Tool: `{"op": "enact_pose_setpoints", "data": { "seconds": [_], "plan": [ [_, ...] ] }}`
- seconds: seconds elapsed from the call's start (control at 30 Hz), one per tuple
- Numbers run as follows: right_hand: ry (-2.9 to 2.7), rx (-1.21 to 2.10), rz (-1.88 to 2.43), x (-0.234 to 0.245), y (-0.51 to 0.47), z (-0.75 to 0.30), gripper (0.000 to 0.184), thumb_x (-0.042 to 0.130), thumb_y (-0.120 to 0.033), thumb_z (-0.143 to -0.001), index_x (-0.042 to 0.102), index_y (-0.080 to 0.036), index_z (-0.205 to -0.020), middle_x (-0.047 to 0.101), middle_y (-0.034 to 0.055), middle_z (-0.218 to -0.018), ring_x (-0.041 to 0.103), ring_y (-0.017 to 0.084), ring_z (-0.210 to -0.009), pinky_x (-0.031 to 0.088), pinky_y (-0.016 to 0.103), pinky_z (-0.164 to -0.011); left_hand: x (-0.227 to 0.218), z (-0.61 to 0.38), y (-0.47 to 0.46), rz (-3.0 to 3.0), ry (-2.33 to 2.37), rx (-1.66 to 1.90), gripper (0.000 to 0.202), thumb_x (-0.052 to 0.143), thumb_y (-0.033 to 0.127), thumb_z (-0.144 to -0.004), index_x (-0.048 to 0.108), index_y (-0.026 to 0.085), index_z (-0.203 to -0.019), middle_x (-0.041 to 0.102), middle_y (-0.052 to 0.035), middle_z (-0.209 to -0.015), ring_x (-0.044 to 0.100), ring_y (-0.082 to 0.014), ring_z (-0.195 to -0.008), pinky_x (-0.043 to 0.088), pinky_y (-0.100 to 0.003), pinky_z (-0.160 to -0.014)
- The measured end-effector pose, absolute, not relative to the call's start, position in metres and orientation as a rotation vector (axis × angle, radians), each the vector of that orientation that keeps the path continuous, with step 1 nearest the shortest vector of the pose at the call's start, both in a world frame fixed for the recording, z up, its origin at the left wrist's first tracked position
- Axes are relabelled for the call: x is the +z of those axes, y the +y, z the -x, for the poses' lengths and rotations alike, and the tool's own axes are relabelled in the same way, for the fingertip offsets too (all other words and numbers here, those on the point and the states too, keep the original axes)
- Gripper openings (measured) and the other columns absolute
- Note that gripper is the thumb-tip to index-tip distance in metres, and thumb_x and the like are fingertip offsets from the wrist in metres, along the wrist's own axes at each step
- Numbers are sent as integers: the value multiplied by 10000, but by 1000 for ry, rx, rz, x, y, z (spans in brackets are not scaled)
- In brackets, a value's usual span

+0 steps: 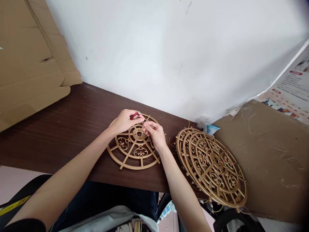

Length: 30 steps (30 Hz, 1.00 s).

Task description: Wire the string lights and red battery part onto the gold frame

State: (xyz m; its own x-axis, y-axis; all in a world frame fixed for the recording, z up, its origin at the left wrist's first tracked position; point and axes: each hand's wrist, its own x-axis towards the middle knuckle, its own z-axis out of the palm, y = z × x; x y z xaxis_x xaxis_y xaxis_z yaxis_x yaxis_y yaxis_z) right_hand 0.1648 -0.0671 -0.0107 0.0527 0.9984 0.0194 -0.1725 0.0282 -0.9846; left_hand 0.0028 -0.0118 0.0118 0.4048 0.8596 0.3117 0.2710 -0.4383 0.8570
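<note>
My left hand (129, 120) is closed around a small red object with a shiny end (136, 115), its exact kind hard to make out. Close beside it, my right hand (154, 132) pinches a thin wire (141, 129) between thumb and fingertips. Both hands are over the far half of a round gold openwork frame (131, 149), which lies flat on the dark wooden table (60, 129). Scrollwork fills some of its sections, and a ring with small holes forms its centre. The hands cover part of the frame's upper right side.
To the right, several similar gold frames (210, 167) lie in a tilted stack, with thin yellow and red wires on them. Behind the stack are a clear plastic cup (203, 121) and a blue-white packet (211, 129). Cardboard stands at left (31, 64) and right (265, 154); a white wall (156, 58) rises behind.
</note>
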Motion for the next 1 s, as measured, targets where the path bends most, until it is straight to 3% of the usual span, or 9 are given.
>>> {"op": "enact_pose_setpoints", "data": {
  "seconds": [0.2, 0.47, 0.67, 1.0],
  "plan": [
    [-1043, 1176, 1098, -11, -67, -164, 267, 790, -408, -642, 696, -170, -719, 643, -13, -640, 463, 73, -517, 333, 219, -497, 10, -6, -13, -1918, 929, 990, 303, 677, 422, -755, 745, 141, -846, 670, -20, -686, 533, -128, -591, 381, -238, -557],
    [-1049, 1150, 1124, -9, -68, -163, 271, 797, -412, -641, 699, -169, -712, 628, -19, -607, 431, 69, -492, 305, 220, -475, 15, -6, -16, -1899, 937, 999, 293, 662, 412, -763, 743, 138, -828, 692, -31, -721, 525, -123, -594, 382, -237, -564],
    [-1045, 1124, 1079, -11, -67, -163, 303, 736, -471, -720, 700, -172, -759, 634, -10, -632, 464, 74, -505, 330, 222, -488, 14, -6, -15, -1895, 992, 1021, 318, 671, 429, -750, 750, 131, -829, 666, -19, -667, 504, -121, -576, 366, -239, -555],
    [-968, 1105, 1117, -13, -64, -165, 342, 692, -498, -722, 697, -160, -778, 618, -11, -615, 447, 77, -506, 338, 228, -497, 10, -6, -14, -1963, 1011, 1030, 336, 661, 445, -753, 751, 135, -846, 703, -39, -711, 565, -147, -619, 407, -245, -577]
  ]
}}
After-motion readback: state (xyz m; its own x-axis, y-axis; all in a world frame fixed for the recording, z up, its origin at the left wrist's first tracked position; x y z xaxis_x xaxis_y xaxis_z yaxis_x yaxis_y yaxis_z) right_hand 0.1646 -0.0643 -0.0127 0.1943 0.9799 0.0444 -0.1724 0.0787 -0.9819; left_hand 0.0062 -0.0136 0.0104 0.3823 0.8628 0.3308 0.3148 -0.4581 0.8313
